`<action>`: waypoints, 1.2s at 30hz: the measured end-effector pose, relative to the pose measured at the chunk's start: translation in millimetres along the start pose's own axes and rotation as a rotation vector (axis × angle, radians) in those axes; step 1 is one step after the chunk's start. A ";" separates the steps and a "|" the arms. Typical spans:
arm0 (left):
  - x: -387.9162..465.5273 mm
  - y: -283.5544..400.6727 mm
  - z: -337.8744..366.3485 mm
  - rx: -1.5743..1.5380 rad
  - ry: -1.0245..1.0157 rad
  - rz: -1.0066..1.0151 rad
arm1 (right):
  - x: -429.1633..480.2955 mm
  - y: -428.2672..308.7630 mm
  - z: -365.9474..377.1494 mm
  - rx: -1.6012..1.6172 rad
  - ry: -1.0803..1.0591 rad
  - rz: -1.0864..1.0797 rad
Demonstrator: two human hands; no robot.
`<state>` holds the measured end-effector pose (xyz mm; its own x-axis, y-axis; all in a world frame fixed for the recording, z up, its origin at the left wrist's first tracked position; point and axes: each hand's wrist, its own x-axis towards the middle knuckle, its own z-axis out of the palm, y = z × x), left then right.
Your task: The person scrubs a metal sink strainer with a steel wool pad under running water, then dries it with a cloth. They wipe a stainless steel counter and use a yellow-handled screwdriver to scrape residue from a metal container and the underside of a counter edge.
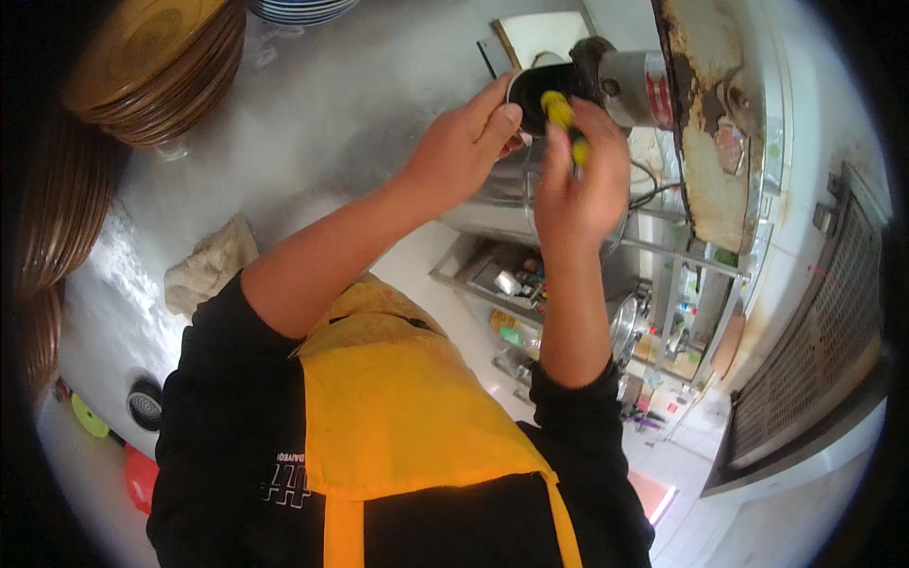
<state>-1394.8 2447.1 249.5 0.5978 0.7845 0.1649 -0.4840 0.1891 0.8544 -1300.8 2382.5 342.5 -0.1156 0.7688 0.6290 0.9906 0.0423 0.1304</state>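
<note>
My left hand (461, 153) grips the pale rim of a dark round vessel (529, 89), its thumb along the near edge. Part of the vessel is covered by my hands, so its full shape cannot be told. In my right hand (586, 177) is a yellow object (557, 108), blurred and partly covered by the fingers. Its rounded end overlaps the vessel's dark opening; whether it touches the inside cannot be told. Just beyond the right hand is a metal cylinder (632, 89) with red markings, beside a rust-stained metal panel (717, 121).
Stacked brown plates (153, 50) and striped blue-and-white dishes (302, 8) stand on the metal worktop (334, 99). A beige cloth (213, 266) lies nearer my left arm, and a round perforated item (145, 405) sits at the edge. Shelves with kitchen goods (518, 284) and a slatted grille (809, 326) are to the right.
</note>
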 end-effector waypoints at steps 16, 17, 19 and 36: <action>3.4 5.2 0.1 -0.088 -0.001 -0.233 | -13.0 -9.4 -33.6 0.018 0.065 -0.174; -2.0 8.4 0.3 -0.172 -0.021 -0.353 | -23.2 -16.3 -40.5 0.047 0.101 -0.166; -20.1 28.2 0.6 -0.327 -0.168 -0.503 | -56.2 -32.5 -68.6 0.102 0.071 -0.165; 4.0 11.1 50.5 0.065 0.659 -0.038 | -145.5 167.3 -42.9 0.355 0.078 0.460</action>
<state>-1365.5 2422.5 284.6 0.0878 0.9791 -0.1836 -0.4181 0.2035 0.8853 -1121.4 2250.3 305.6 0.3404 0.7101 0.6163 0.9028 -0.0635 -0.4254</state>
